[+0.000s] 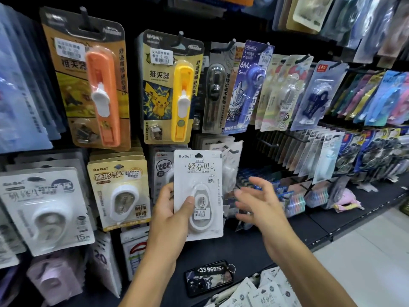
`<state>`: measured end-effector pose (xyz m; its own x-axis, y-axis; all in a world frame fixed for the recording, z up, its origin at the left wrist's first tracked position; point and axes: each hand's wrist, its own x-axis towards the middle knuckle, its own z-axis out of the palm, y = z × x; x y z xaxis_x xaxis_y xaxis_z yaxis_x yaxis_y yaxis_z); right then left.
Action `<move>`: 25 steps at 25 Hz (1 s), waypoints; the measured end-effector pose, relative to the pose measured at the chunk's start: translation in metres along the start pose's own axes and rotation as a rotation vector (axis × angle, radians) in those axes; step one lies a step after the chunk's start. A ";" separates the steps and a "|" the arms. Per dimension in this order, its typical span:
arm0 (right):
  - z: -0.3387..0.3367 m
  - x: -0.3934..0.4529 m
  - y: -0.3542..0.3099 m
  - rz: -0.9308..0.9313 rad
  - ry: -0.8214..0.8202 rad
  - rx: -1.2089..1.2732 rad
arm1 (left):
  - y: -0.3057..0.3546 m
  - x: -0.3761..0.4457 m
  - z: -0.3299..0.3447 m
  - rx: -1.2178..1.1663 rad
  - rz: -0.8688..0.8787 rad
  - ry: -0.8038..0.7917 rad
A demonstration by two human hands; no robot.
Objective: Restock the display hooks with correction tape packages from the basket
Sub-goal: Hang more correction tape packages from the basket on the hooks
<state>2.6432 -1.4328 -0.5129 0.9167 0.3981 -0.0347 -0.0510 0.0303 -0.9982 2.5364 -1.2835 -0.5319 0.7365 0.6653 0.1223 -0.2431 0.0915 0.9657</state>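
Observation:
My left hand (pixel 171 209) grips a white correction tape package (pixel 200 173) upright in front of the display, thumb across its blister. Just right of the package, my right hand (pixel 259 202) hovers with fingers spread and holds nothing. Behind the package hangs a row of similar white packages on a black hook (pixel 231 149). At the bottom right lie several more white correction tape packages (pixel 265 294) in a pile; the basket itself is not visible.
Yellow-carded tape packages (pixel 120 187) and larger white ones (pixel 44 209) hang to the left. Orange (pixel 88 80) and yellow (pixel 170 89) clip dispensers hang above. A phone (pixel 209 278) lies on the dark shelf. Further hooks with stationery run off to the right.

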 end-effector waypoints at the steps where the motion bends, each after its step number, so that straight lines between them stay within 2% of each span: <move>1: 0.004 -0.005 0.007 -0.033 -0.099 -0.027 | 0.001 0.000 0.001 -0.026 0.002 -0.004; 3: 0.011 -0.013 0.019 -0.105 -0.270 0.018 | 0.003 0.000 0.003 -0.117 0.001 -0.053; 6: 0.010 -0.015 0.025 -0.205 -0.267 0.098 | 0.005 0.000 0.006 -0.177 0.007 -0.222; 9: 0.003 -0.019 0.025 -0.263 -0.340 0.086 | 0.001 -0.001 0.013 -0.095 -0.001 -0.325; 11: -0.004 -0.014 0.014 -0.270 -0.186 0.087 | -0.005 0.001 0.021 0.035 0.017 -0.260; 13: -0.014 -0.006 0.001 -0.250 -0.003 0.055 | -0.012 0.004 0.025 0.409 0.140 -0.125; 15: -0.027 0.001 -0.003 -0.199 0.089 -0.007 | -0.014 0.003 0.025 0.777 0.312 -0.043; 16: -0.031 0.002 -0.001 -0.173 0.116 -0.008 | -0.014 0.003 0.024 0.870 0.349 -0.020; 21: -0.038 0.002 0.004 -0.201 0.075 -0.052 | -0.009 0.008 0.019 1.092 0.406 0.096; 25: -0.039 0.000 0.017 -0.249 0.054 -0.112 | -0.010 0.012 0.015 1.157 0.349 0.065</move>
<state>2.6581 -1.4675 -0.5318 0.9154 0.3415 0.2130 0.2202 0.0182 -0.9753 2.5569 -1.2879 -0.5364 0.7024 0.5610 0.4380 0.3103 -0.7952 0.5210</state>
